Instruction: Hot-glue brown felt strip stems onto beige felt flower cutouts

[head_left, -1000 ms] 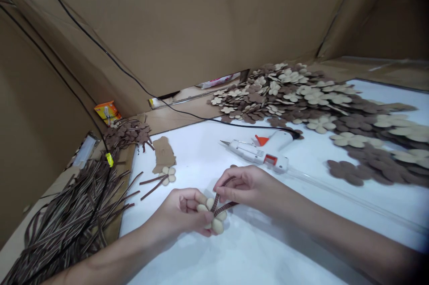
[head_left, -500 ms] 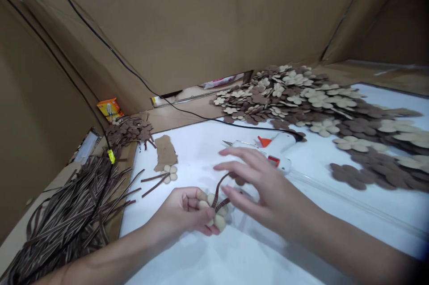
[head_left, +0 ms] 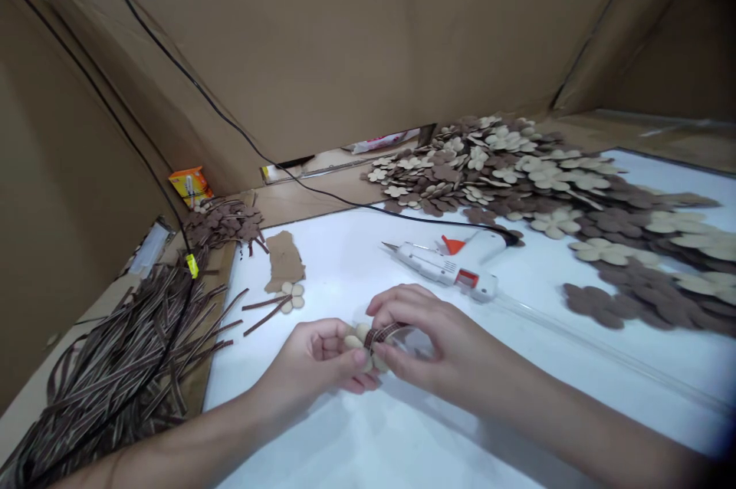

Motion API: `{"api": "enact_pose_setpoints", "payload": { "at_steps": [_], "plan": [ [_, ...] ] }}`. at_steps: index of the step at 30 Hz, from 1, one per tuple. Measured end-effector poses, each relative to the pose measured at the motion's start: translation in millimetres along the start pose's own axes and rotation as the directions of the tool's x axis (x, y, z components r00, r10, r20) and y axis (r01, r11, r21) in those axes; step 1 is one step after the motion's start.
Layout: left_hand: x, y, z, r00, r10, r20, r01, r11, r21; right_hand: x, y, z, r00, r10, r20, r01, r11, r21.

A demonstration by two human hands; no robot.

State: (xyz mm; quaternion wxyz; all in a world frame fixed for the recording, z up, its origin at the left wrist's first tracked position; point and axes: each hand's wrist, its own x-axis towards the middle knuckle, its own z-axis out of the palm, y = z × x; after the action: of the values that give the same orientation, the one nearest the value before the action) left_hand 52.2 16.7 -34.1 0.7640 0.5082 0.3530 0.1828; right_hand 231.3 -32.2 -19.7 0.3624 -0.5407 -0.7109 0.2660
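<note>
My left hand [head_left: 313, 359] pinches a beige felt flower [head_left: 361, 337], whose petals show between my fingers. My right hand [head_left: 419, 339] is closed around a striped brown ribbon [head_left: 380, 334] lying across the flower, and the fingers of both hands nearly meet there. Just beyond them, a white hot glue gun [head_left: 445, 265] with an orange trigger guard lies on its side, untouched. To the left of my left hand lies a small beige flower [head_left: 290, 297] with brown ribbon strips [head_left: 264, 313] attached.
A white table [head_left: 310, 428] holds a large heap of beige and brown felt flowers [head_left: 494, 175] at the back right. A scrap of brown felt [head_left: 284, 263] lies near the left edge. Bundled ribbon strips [head_left: 126, 351] and brown flowers [head_left: 221, 223] sit left. Cardboard walls surround the table.
My right hand has come back down from its spread position and closed on the ribbon at the flower. The ribbon loop is now folded tight against the flower.
</note>
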Motion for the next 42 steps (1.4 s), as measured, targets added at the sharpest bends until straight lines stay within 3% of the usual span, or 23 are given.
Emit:
{"api": "enact_pose_setpoints", "payload": {
  "at_steps": [9, 25, 31, 39, 42],
  "plan": [
    [-4.3, -3.5, 4.7, 0.997, 0.076, -0.004, -0.074, 0.984, 0.163, -2.8, 2.2, 5.7, 0.999, 0.029, 0.046, -0.029, 1.000, -0.005],
    [-4.5, -7.2, 8.7, 0.991, 0.133, -0.021, -0.126, 0.971, 0.205, -6.2, 0.5, 16.0, 1.000, -0.023, 0.015, 0.022, 0.998, 0.067],
    [-5.8, -4.7, 10.0, 0.992, 0.123, -0.027, -0.114, 0.966, 0.232, -5.6, 1.6, 14.5, 0.998, -0.025, -0.058, 0.024, 1.000, -0.010],
    [-7.1, -2.9, 10.7, 0.995, 0.098, 0.005, -0.097, 0.977, 0.190, -3.4, 13.3, 26.4, 0.985, -0.080, -0.153, 0.082, 0.997, 0.006],
    [-6.6, -2.5, 10.6, 0.995, 0.095, 0.000, -0.093, 0.978, 0.184, -3.8, 13.2, 25.0, 0.989, -0.074, -0.127, 0.073, 0.997, -0.020]
  ]
}}
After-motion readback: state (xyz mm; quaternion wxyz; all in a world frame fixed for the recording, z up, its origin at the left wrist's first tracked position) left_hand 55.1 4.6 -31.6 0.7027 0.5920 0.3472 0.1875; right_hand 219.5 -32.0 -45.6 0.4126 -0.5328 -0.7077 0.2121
